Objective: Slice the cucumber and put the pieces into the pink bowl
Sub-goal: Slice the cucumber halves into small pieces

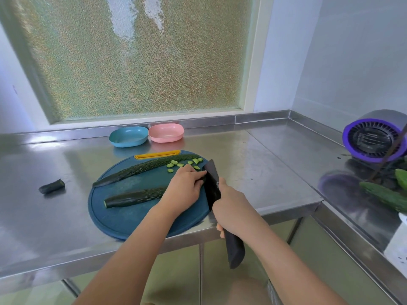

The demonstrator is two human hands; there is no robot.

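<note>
**Mid-cut on the near cucumber half, slices on the board**

- Cucumber is split lengthwise into two halves, both skin up on the round dark-blue cutting board (pixel 123 216). Skin is dark green, bumpy and ridged; cut faces are pale green.
- Far cucumber half (pixel 141 167): long and tapered. Its long axis runs from near-left to far-right, with the thin tip at the board's left edge.
- Near cucumber half (pixel 134 197): shorter, roughly parallel to the far one. The flat cut end faces left; the right end runs under the left hand (pixel 187 186).
- Left hand: fingers curled down over the near half's right end and pinning it, fingertips just beside the blade.
- Right hand (pixel 231 208): fist wrapped round the handle of the black knife (pixel 212 183). The blade points away from the person and crosses the near half's axis at the cut end; the handle butt sticks out below the fist.
- Cucumber slices (pixel 176 162): a small loose scatter of pale-green pieces on the board's far-right part, between the far half and the knife tip.
- Pink bowl (pixel 165 139) sits behind the board by the counter's back edge, touching or just beside a blue bowl (pixel 128 142) on its left.
- Cut-off cucumber stub (pixel 52 186) lies on the steel counter (pixel 66 227), left of the board.
- Far right: purple fan (pixel 374 142) and whole cucumbers (pixel 383 195).
</note>
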